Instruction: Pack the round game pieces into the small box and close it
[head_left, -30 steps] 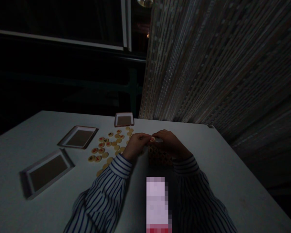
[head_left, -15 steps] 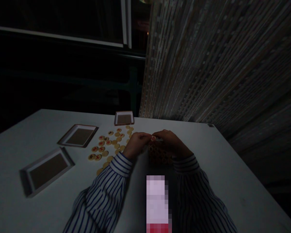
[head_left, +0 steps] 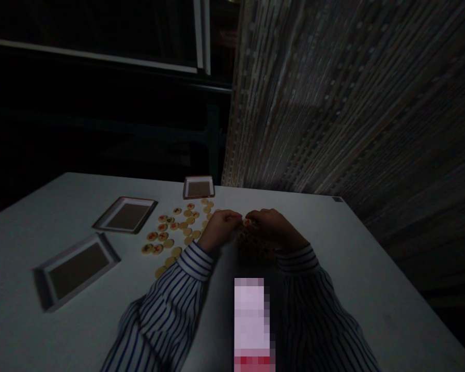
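Note:
My right hand (head_left: 273, 227) is closed, its fingertips pinching a round xiangqi piece (head_left: 247, 222) with a red character. Close to its left, my left hand (head_left: 222, 227) has thumb and forefinger brought together at the tips; whether anything is between them is too dark to tell. Beneath my right hand, a stack of xiangqi pieces (head_left: 253, 250) stands in shadow, partly covered by that hand. Loose xiangqi pieces (head_left: 174, 226) lie scattered left of my left hand, some showing red or black characters, others plain side up.
Three shallow open boxes rest on the white table (head_left: 349, 289): a near-left box (head_left: 77, 271), a box behind it (head_left: 126, 214) and a small box (head_left: 199, 187) at the far edge. A string curtain (head_left: 294, 103) hangs beyond the right side. A blurred-out patch hides the front middle.
The piece between my fingertips has tilted and sits lower, more under my right fingers. My hands have moved slightly apart at the tips. The scattered pieces stay where they were.

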A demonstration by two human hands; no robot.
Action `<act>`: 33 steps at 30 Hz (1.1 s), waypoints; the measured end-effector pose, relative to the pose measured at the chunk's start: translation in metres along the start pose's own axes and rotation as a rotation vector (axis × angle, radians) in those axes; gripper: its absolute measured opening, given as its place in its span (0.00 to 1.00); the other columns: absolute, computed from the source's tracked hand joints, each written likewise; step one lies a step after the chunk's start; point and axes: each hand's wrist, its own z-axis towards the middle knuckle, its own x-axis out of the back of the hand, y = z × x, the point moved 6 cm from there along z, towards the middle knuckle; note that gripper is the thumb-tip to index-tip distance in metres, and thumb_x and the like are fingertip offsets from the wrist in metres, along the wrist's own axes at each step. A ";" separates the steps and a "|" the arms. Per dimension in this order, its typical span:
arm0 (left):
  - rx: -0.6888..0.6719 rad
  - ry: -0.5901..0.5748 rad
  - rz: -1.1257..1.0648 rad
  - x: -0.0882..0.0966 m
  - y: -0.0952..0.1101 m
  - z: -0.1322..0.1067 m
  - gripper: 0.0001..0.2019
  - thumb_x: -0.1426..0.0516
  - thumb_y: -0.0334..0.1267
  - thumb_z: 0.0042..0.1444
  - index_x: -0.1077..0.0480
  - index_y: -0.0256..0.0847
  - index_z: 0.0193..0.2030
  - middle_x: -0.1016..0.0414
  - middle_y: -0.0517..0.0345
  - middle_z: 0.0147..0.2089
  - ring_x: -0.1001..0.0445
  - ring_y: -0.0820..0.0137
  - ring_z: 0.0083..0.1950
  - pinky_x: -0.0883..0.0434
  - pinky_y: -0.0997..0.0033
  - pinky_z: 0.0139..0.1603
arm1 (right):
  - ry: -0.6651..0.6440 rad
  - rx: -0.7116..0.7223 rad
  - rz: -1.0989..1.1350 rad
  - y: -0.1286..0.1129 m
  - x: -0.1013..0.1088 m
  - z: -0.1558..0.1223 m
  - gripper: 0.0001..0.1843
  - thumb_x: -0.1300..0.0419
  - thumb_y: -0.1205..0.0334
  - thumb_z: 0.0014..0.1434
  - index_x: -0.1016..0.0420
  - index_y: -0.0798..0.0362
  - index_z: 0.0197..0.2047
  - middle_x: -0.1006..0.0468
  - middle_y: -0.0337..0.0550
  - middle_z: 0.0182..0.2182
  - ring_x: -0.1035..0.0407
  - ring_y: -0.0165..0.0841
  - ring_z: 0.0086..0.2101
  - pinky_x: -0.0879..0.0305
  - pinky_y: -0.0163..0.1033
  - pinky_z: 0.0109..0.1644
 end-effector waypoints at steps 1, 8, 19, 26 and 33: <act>0.006 0.008 0.008 0.001 -0.001 0.000 0.10 0.45 0.37 0.48 0.28 0.33 0.32 0.25 0.55 0.28 0.29 0.73 0.29 0.33 0.77 0.29 | -0.029 -0.010 -0.026 0.002 -0.002 0.000 0.16 0.49 0.54 0.57 0.30 0.52 0.45 0.23 0.46 0.33 0.31 0.33 0.33 0.45 0.34 0.34; -0.018 0.034 0.108 0.007 -0.009 0.005 0.11 0.47 0.39 0.50 0.29 0.34 0.35 0.24 0.54 0.30 0.28 0.73 0.29 0.33 0.77 0.27 | -0.187 -0.029 -0.065 0.011 -0.021 0.000 0.16 0.50 0.55 0.56 0.31 0.51 0.45 0.23 0.46 0.35 0.30 0.35 0.35 0.43 0.36 0.36; -0.157 -0.018 0.646 0.005 -0.006 0.001 0.13 0.50 0.36 0.53 0.26 0.36 0.37 0.23 0.48 0.37 0.27 0.67 0.40 0.36 0.72 0.42 | -0.259 -0.044 -0.055 0.013 -0.035 0.001 0.16 0.52 0.56 0.58 0.28 0.52 0.44 0.26 0.48 0.40 0.33 0.37 0.41 0.41 0.38 0.40; -0.156 -0.023 0.659 0.006 -0.003 0.000 0.13 0.51 0.36 0.53 0.26 0.36 0.36 0.23 0.48 0.35 0.27 0.67 0.37 0.36 0.71 0.37 | -0.256 -0.046 -0.068 0.011 -0.039 0.000 0.17 0.53 0.56 0.59 0.26 0.52 0.39 0.25 0.49 0.37 0.31 0.38 0.38 0.40 0.39 0.36; -0.122 -0.031 0.639 0.006 0.002 -0.002 0.12 0.50 0.35 0.53 0.25 0.36 0.36 0.23 0.49 0.34 0.27 0.68 0.37 0.36 0.73 0.39 | -0.268 -0.041 -0.066 0.009 -0.035 -0.001 0.17 0.53 0.56 0.58 0.26 0.53 0.40 0.25 0.50 0.38 0.31 0.38 0.39 0.39 0.38 0.36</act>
